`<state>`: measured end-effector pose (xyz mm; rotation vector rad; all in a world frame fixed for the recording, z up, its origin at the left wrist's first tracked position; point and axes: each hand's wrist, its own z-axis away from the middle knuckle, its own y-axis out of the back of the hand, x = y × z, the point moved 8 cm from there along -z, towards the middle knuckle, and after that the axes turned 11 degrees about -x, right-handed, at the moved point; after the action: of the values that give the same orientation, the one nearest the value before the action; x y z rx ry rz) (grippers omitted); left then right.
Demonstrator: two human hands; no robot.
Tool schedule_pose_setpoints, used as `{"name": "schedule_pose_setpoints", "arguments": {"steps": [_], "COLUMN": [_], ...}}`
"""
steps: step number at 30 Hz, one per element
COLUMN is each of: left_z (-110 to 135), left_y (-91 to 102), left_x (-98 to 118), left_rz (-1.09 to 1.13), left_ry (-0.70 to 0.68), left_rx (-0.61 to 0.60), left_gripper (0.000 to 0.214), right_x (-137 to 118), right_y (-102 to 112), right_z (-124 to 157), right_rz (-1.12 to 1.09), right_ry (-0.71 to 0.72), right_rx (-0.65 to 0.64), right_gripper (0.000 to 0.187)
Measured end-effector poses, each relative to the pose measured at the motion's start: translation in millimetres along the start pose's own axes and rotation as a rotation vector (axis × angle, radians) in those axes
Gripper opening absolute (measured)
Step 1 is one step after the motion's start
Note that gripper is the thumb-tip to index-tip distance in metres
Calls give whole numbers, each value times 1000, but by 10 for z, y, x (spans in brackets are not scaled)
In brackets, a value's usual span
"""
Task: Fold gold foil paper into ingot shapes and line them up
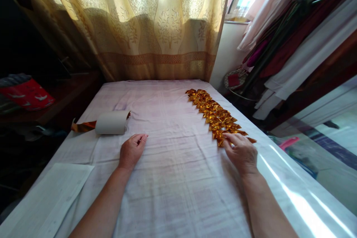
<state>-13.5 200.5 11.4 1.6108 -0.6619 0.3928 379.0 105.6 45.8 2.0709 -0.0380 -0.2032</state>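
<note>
Head view: the folded gold pieces [216,111] lie in a slanting, tight band along the right side of the cloth-covered tabletop [167,178], and we see the right hand [240,152] at the band's near end. Its thumb and fingertips are bent down onto the last pieces; whether that grip pinches one or merely presses, we cannot tell. To line these up well, we would touch lightly, nudge by the edges rather than the raised folds, and match each point to its neighbour without pushing the row askew. The left hand [133,150] rests apart, grip curled with thumb against finger, nothing showing in it; we could use it to steady the band. Beyond it lies the white roll [111,122], a gold strip [85,126] trailing from its left end. The right fingers cover part of the nearest pieces, the glare and overlaps defeat our count, and the white sheet [52,197] runs off the bottom-left edge.
</note>
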Motion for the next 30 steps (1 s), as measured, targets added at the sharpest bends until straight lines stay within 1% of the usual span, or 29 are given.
{"name": "schedule_pose_setpoints", "arguments": {"steps": [1, 3, 6, 8, 10, 12, 14, 15, 17, 19, 21, 24, 26, 28, 30], "left_z": [0, 0, 0, -2, -4, -4, -1, 2, 9, 14, 15, 17, 34, 20, -24], "left_y": [-1, -2, 1, 6, 12, 15, 12, 9, 16, 66, 181, 466, 682, 814, 863], "left_x": [-2, -5, -7, -9, -12, -16, -18, -16, -14, -21, -49, -148, -233, -367, -480], "left_rz": [3, 10, 21, 30, 39, 48, 55, 58, 59, 50, 34, -26, -182, -301, -374], "left_ry": [1, 0, -3, -6, -11, -17, -25, -30, -38, -39, -34, -5, 58, 179, 269], "left_rx": [0, 2, 7, 12, 20, 32, 48, 58, 87, 132, 193, 319, 436, 471, 445], "left_gripper": [37, 37, 36, 35, 34, 35, 35, 35, 35, 35, 35, 39, 47, 62, 74], "right_x": [-151, -485, -1003, -1301, -1525, -1660, -1698, -1714, -1719, -1703, -1684, -1668, -1664, -1665, -1669], "right_y": [-26, -115, -283, -386, -498, -627, -764, -823, -919, -968, -977, -954, -939, -932, -931], "right_z": [-22, -57, -64, -63, -94, -169, -265, -300, -342, -346, -330, -311, -313, -321, -327], "right_rz": [-29, -95, -213, -277, -319, -387, -499, -516, -535, -550, -573, -604, -616, -621, -625], "right_ry": [46, 151, 322, 409, 439, 395, 273, 235, 170, 134, 123, 132, 133, 131, 128], "right_rx": [-23, -111, -280, -371, -438, -482, -490, -479, -451, -421, -400, -381, -372, -366, -362], "right_gripper": [26, 24, 23, 23, 23, 22, 20, 20, 21, 23, 24, 23, 24, 24, 23]}}
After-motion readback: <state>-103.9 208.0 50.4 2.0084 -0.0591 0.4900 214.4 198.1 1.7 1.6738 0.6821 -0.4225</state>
